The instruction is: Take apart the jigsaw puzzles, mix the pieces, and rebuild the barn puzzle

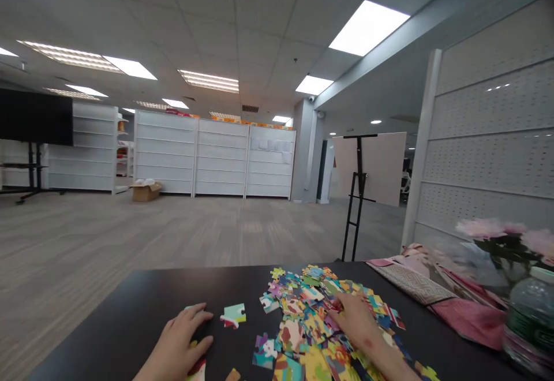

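Observation:
A heap of colourful jigsaw puzzle pieces [292, 337] is spread over the black table [142, 300], many lying on top of one another. Reaching into the heap from the right, my right hand [357, 320] has its fingers curled around a reddish puzzle piece, partly hidden by the fingers. My left hand [182, 335] rests on the table left of the heap, fingers apart. Partly covered puzzle pieces show beside and under it, one red and yellow [198, 371]. Between my hands lies a loose pale green puzzle piece [234, 315] with a red and white edge.
Right of the heap are a pink patterned cloth bag [470, 317], a clear plastic bottle [530, 317] with a green label and pink flowers [480, 228]. Beyond the table stand an easel with a board [381, 167], white shelving [220, 159], a cardboard box [146, 191] and a black screen [34, 116].

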The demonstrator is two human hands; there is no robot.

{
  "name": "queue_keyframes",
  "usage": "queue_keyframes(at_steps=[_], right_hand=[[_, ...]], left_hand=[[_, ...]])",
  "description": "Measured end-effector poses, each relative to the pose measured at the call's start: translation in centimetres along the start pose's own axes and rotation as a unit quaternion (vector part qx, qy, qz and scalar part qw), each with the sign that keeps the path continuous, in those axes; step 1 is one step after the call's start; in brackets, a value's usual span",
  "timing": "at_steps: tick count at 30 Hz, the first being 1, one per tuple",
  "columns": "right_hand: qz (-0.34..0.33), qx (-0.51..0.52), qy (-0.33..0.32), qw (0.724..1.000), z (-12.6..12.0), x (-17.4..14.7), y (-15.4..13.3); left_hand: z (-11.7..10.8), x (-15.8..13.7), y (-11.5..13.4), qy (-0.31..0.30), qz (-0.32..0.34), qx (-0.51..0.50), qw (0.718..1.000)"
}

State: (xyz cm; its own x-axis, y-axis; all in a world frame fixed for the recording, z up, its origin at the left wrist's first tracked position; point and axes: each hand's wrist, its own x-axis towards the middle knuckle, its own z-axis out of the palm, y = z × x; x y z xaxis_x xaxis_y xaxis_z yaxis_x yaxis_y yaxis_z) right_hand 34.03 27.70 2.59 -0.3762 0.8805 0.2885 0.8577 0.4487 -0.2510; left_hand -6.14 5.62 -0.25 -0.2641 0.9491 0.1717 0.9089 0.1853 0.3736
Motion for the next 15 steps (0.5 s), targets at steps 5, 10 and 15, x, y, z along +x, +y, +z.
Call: queue_keyframes(at_steps=[5,10,15], right_hand=[[0.019,0.016,0.023,0.999,-0.5,0.3,0.2],[-0.035,0.065,0.029,0.997,-3.0,-0.5,1.0],[-0.058,0.212,-0.013,0.975,-2.6,-1.0,-3.3]], left_hand=[[0.0,-0.3,-0.2,-0.003,0.001,-0.013,1.0],[-0.5,-0.5,0.2,0.004,-0.004,-0.034,0.999],[-1.2,-0.6,0.5,0.022,-0.002,-0.127,0.992]])
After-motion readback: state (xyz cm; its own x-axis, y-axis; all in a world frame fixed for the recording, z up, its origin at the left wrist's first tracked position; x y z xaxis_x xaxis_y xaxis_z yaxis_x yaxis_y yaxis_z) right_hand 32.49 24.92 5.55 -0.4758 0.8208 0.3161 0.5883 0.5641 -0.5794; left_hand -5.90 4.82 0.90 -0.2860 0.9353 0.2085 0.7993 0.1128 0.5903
